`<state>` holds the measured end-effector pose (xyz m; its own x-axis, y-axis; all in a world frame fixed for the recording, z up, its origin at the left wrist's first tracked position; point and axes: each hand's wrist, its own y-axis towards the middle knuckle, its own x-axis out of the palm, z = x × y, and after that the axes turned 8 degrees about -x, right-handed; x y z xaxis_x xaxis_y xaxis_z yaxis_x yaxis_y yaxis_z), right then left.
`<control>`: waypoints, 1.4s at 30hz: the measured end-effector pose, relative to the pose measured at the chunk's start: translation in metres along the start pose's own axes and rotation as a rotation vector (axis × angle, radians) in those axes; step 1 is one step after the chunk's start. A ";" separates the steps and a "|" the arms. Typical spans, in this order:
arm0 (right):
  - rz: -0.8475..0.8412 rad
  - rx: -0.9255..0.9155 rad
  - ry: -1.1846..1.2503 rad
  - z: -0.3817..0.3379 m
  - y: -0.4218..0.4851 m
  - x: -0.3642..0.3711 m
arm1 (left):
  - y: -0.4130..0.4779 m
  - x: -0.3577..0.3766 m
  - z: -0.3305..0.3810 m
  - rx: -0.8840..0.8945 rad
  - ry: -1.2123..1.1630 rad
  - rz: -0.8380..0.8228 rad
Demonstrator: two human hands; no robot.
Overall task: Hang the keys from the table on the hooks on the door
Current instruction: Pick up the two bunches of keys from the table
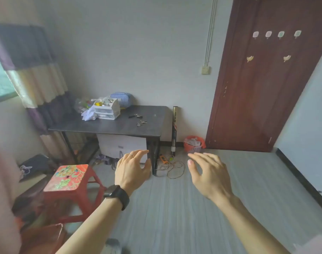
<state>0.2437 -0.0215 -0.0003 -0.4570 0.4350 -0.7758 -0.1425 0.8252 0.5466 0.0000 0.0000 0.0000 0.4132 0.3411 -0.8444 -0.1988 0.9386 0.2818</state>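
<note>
A red stool (70,177) stands near an orange wastebasket (194,143).

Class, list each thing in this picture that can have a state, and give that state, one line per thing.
Left hand: open, empty.
Right hand: open, empty.
Black-handled keys: lying on the table.
Silver keys: lying on the table.
Hooks: all bare.
Door: swung open.
Bin: holds rubbish.
Stool: upright, nothing on it.

Pale walls (138,52), grey striped floor (193,208). Window (0,83) at left let in daylight, striped curtain (33,70) beside it. Red stool (70,178) stood near left. Switch (205,70) on wall.
</note>
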 end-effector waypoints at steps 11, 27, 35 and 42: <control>-0.061 0.012 0.021 0.068 0.155 0.111 | 0.188 0.076 -0.019 -0.058 0.013 -0.058; -0.231 -0.086 0.188 0.198 0.417 0.295 | 0.451 0.219 -0.023 -0.308 0.021 -0.093; -0.361 -0.104 0.250 0.211 0.513 0.406 | 0.556 0.277 -0.081 -0.457 0.004 -0.106; -0.520 -0.065 0.266 0.200 0.598 0.527 | 0.676 0.326 -0.158 -0.550 -0.044 -0.188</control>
<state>0.0929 0.7732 -0.1450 -0.5161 -0.1335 -0.8460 -0.4564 0.8787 0.1398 -0.1397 0.7373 -0.1571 0.5201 0.1840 -0.8341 -0.5461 0.8225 -0.1590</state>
